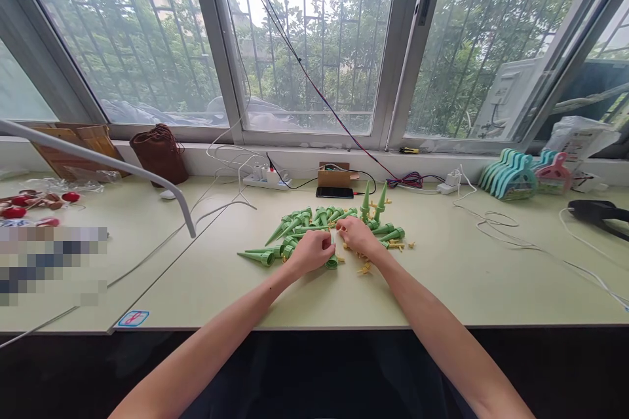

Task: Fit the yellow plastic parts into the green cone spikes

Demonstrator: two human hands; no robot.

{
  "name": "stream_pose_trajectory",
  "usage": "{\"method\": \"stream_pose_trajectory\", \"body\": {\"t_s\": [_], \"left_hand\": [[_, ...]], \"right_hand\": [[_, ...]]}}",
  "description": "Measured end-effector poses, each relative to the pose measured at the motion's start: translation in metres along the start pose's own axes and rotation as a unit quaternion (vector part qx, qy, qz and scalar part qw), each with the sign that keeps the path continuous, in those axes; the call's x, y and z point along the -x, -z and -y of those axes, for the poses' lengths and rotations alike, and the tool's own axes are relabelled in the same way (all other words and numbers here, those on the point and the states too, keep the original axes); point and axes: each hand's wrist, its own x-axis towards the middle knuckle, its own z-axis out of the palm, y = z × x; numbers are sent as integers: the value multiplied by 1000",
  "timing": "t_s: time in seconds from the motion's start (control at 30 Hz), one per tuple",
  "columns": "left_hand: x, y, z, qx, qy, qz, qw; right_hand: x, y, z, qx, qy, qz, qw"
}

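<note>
My left hand (313, 251) is closed, its fingertips against a green plastic spike (332, 262) whose round, open cap end faces me. Beside it, my right hand (358, 236) is bent down with thumb and fingers pinched together; what lies between them is too small to make out. Around and behind both hands lies a pile of similar green cone-shaped spikes (289, 222). Two spikes (365, 201) stand point-up behind my right hand. Small yellow branched plastic pieces (364, 268) are scattered near my right wrist.
Behind the pile are a black phone (335, 192) and a small cardboard box (334, 175). A power strip (268, 180) and loose cables run along the window. Teal hangers (508, 177) stand at the right; a grey curved bar (122, 167) crosses the left side.
</note>
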Motion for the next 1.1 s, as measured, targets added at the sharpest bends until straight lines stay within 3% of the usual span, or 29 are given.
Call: {"method": "stream_pose_trajectory", "body": {"t_s": [0.27, 0.47, 0.6, 1.1], "left_hand": [[-1, 2, -4, 14, 1, -31, 999], [-4, 12, -9, 47, 34, -99, 993], [-4, 16, -10, 63, 39, -107, 991], [-4, 16, -9, 54, 49, -83, 994]], "right_hand": [[-3, -3, -2, -20, 13, -30, 999], [-5, 2, 2, -101, 38, -149, 983], [-4, 6, 4, -144, 37, -205, 967], [2, 12, 15, -190, 57, -213, 957]]}}
